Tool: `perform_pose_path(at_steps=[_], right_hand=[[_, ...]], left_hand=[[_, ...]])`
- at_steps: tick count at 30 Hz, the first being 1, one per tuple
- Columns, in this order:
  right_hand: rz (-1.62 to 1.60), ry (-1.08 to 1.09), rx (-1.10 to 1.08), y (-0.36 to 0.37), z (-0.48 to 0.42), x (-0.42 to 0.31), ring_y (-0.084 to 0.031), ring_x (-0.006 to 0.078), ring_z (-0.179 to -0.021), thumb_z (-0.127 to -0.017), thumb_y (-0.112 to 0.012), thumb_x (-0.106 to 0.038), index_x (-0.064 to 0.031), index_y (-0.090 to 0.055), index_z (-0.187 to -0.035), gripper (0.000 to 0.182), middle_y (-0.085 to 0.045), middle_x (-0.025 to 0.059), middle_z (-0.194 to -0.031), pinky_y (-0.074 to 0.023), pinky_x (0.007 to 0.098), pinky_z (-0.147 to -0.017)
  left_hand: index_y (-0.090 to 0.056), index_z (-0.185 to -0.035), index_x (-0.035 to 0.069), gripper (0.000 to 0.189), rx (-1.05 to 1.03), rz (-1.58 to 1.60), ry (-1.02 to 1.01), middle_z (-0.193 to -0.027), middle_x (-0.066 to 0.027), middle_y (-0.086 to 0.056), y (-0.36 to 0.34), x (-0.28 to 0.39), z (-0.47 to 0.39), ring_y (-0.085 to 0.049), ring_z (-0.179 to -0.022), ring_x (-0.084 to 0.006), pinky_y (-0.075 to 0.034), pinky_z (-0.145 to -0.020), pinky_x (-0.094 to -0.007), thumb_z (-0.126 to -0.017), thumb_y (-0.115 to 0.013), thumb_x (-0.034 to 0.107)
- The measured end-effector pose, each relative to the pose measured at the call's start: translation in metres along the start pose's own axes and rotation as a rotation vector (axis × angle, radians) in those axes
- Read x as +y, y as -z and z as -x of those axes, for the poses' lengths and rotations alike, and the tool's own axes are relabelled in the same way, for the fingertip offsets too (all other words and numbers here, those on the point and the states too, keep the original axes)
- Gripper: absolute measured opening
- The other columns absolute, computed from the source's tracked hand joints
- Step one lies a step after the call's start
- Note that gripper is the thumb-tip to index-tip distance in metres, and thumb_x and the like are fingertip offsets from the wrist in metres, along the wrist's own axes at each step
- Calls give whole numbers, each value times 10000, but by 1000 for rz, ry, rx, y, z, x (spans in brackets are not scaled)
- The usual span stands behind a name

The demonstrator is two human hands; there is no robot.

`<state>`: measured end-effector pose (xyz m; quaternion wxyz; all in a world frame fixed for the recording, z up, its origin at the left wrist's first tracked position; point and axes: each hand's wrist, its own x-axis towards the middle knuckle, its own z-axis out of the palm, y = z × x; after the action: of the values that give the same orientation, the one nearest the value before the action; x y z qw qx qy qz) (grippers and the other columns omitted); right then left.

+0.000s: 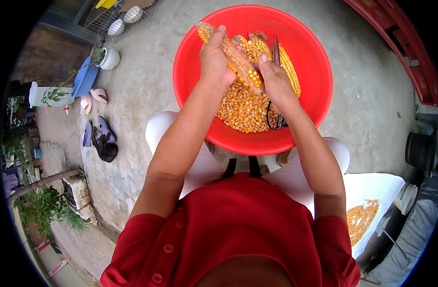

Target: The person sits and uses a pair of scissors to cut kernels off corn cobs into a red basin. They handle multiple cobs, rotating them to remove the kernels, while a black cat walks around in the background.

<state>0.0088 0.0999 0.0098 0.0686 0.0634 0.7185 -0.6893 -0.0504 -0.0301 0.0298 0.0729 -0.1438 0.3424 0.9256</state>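
A partly shelled corn cob [237, 57] slants over a round red plastic basin [312, 104], with rows of yellow kernels left along its edges and lower end. My left hand [215, 57] grips its upper part, thumb on top. At the lower end is my right hand [278, 80], its thumb raised and its other fingers mostly hidden behind the cob. Loose corn kernels [244, 113] are heaped in the basin. Behind my right hand lie whole yellow ears of corn [290, 70]. Scissors with black handles [274, 127] lie under that hand, a pointed blade [276, 50] showing above it.
The basin sits before my knees above a concrete floor [143, 71]. To the right, a white sheet [376, 183] holds more grain, near a white bucket [405, 199]. Purple shoes [106, 129], a small black animal [108, 151] and pink slippers [99, 95] are at left. A wire rack [100, 21] holds bowls.
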Motion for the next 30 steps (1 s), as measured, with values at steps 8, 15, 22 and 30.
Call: perform_pose_path(at_steps=[8, 15, 22, 30], right_hand=[[91, 32, -154, 1, 3, -2, -543, 141, -630, -946, -468, -416, 36, -602, -868, 478, -562, 73, -642, -446, 292, -607], [87, 191, -31, -7, -1, 12, -549, 151, -645, -951, -454, -320, 23, -566, -823, 383, -539, 106, -650, -427, 320, -619], [-10, 42, 21, -8, 5, 4, -486, 122, -566, -960, -436, -322, 14, -573, -821, 388, -487, 46, -608, -406, 284, -528], [-182, -42, -95, -1, 10, -16, -473, 62, -596, -955, -474, -341, -37, -574, -902, 324, -514, -4, -697, -407, 195, -522]], left_hand=[[-464, -820, 111, 212, 7, 44, 0, -670, -46, -509, 3, 4, -5, -501, -602, -188, -461, -577, -359, -878, -573, 284], [-461, -803, 112, 225, 64, 4, 5, -654, -43, -504, 3, 1, -4, -504, -583, -183, -466, -558, -360, -880, -576, 290], [-456, -805, 101, 237, 20, -42, -25, -651, -39, -497, -1, 3, 0, -501, -577, -180, -470, -558, -358, -886, -560, 298], [-445, -779, 89, 252, 71, 56, -31, -664, -39, -482, -1, 11, -6, -481, -603, -178, -455, -576, -352, -898, -520, 298]])
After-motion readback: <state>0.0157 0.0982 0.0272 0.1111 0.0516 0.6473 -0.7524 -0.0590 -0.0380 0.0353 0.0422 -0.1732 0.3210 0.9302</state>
